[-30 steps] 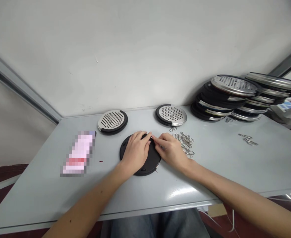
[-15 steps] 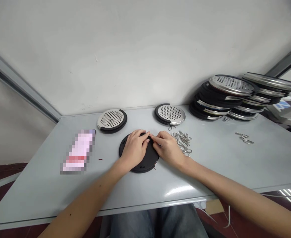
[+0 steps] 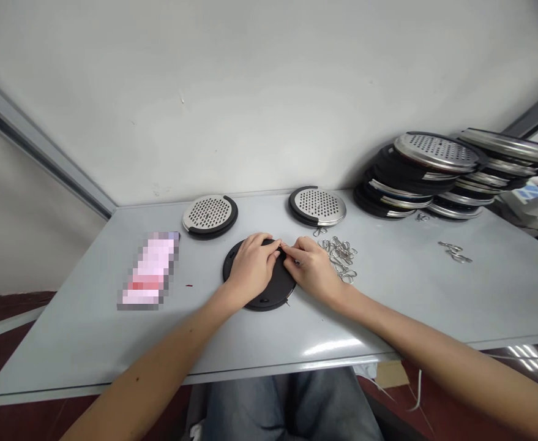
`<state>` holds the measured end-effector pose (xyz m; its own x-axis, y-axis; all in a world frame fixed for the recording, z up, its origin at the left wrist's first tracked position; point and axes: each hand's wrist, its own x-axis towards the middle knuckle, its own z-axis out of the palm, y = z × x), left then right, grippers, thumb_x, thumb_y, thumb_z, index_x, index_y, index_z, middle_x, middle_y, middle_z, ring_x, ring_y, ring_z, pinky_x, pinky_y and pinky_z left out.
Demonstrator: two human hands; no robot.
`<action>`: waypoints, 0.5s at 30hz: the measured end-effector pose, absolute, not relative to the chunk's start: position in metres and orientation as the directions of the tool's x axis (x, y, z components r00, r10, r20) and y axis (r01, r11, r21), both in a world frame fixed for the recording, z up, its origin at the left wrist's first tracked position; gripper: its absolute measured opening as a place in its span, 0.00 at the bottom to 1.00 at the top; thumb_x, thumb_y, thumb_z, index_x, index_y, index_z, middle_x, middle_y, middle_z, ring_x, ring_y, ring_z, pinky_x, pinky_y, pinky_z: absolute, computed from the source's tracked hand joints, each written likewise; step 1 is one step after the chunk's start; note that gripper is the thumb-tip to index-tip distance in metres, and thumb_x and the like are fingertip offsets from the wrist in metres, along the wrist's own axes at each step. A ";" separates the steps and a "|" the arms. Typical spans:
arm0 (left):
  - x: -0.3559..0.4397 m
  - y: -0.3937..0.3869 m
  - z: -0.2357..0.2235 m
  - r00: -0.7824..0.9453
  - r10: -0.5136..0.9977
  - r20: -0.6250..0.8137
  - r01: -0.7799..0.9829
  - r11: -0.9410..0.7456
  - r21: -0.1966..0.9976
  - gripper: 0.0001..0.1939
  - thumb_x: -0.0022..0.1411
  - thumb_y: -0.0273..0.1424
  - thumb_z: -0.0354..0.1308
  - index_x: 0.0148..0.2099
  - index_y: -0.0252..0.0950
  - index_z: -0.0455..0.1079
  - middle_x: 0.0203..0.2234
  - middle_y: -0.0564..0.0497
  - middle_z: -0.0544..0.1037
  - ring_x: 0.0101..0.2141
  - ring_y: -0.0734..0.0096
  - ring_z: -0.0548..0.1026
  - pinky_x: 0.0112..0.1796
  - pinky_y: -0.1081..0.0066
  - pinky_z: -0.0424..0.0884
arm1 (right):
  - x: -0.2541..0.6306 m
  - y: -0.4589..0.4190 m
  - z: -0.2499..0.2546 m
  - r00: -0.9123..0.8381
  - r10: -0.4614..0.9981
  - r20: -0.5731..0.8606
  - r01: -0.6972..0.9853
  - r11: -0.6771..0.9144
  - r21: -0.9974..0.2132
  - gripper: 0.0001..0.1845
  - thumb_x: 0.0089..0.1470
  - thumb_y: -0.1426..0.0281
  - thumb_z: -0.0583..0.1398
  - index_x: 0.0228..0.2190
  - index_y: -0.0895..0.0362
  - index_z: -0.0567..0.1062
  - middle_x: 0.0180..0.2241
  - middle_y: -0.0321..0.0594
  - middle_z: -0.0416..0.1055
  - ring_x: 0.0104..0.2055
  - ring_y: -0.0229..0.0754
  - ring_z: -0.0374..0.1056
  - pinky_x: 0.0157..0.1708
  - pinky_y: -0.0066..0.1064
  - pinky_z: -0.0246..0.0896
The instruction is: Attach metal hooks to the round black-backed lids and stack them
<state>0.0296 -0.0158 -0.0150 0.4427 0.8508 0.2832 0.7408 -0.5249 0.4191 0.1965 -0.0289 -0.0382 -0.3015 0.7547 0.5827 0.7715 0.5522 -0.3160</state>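
A black round disc lies flat on the grey table in front of me. My left hand rests on top of the disc, fingers curled and pressing it down. My right hand is at the disc's right upper edge, its fingertips pinched together against my left fingertips. What the pinch holds is too small to make out. A loose pile of small metal rings lies just right of my right hand.
Two perforated metal discs with black rims lie behind the hands. A tall stack of similar discs stands at the back right by the wall. A few more rings lie at right, a pink blurred packet at left.
Both hands stay on the black disc with fingertips together; only small finger shifts. The view has tilted slightly.
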 end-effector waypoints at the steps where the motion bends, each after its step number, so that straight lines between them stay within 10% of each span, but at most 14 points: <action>1: 0.030 -0.016 -0.015 0.443 0.850 0.285 0.743 -0.526 0.413 0.16 0.67 0.28 0.48 0.53 0.38 0.70 0.49 0.46 0.71 0.51 0.61 0.67 0.53 0.61 0.65 | 0.197 -0.030 -0.039 -0.298 0.754 0.586 0.772 0.551 -0.317 0.14 0.55 0.76 0.54 0.39 0.61 0.78 0.25 0.41 0.64 0.28 0.41 0.60 0.28 0.32 0.60; 15: 0.030 -0.017 -0.015 0.460 0.834 0.307 0.738 -0.551 0.391 0.17 0.67 0.27 0.47 0.53 0.42 0.71 0.49 0.47 0.71 0.52 0.60 0.66 0.54 0.60 0.64 | 0.200 -0.037 -0.040 -0.234 0.762 0.604 0.782 0.517 -0.349 0.14 0.54 0.75 0.55 0.38 0.58 0.79 0.25 0.40 0.67 0.27 0.39 0.63 0.28 0.30 0.62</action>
